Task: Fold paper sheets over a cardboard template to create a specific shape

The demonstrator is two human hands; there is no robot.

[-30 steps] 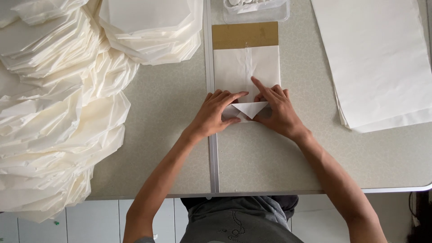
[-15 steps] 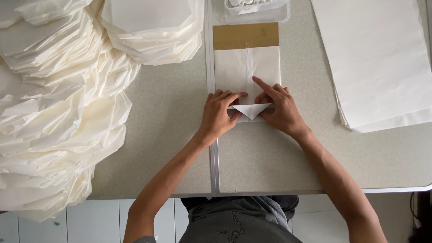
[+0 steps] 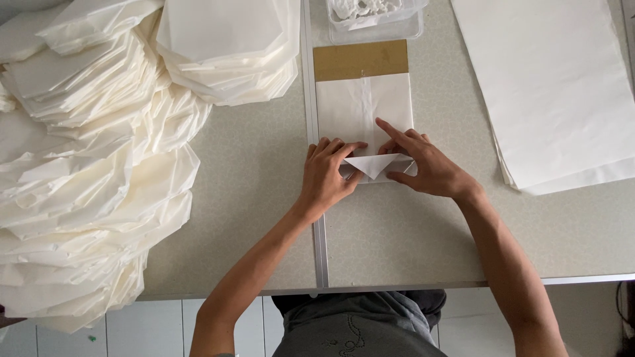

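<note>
1. Left hand [image 3: 326,175]: fingers bent, tips pressing down on the left end of a folded flap [image 3: 372,163] at the near end of a white bag [image 3: 364,116]. Grip is flat pressure, not a pinch; nothing is lifted.
2. Right hand [image 3: 423,165]: forefinger stretched out across the bag above the flap, thumb pinning the flap's right end. Also pressing, fingers mostly spread.
3. The flap forms a small downward-pointing triangle between the two hands, both touching it. The left hand is on its left corner, the right on its right; neither is clearly nearer.
4. The bag lies flat on the counter [image 3: 397,238], long axis running straight away from the person, with a brown band [image 3: 360,59] at the far end. The fold line runs crosswise to that axis.
5. Just left of the bag, a metal seam strip [image 3: 316,218] runs along the counter.
6. Beyond the bag: a clear tub [image 3: 377,20].
7. Right: a stack of flat white sheets [image 3: 555,92], well apart.
8. Left: heaps of folded bags [image 3: 99,165].
</note>
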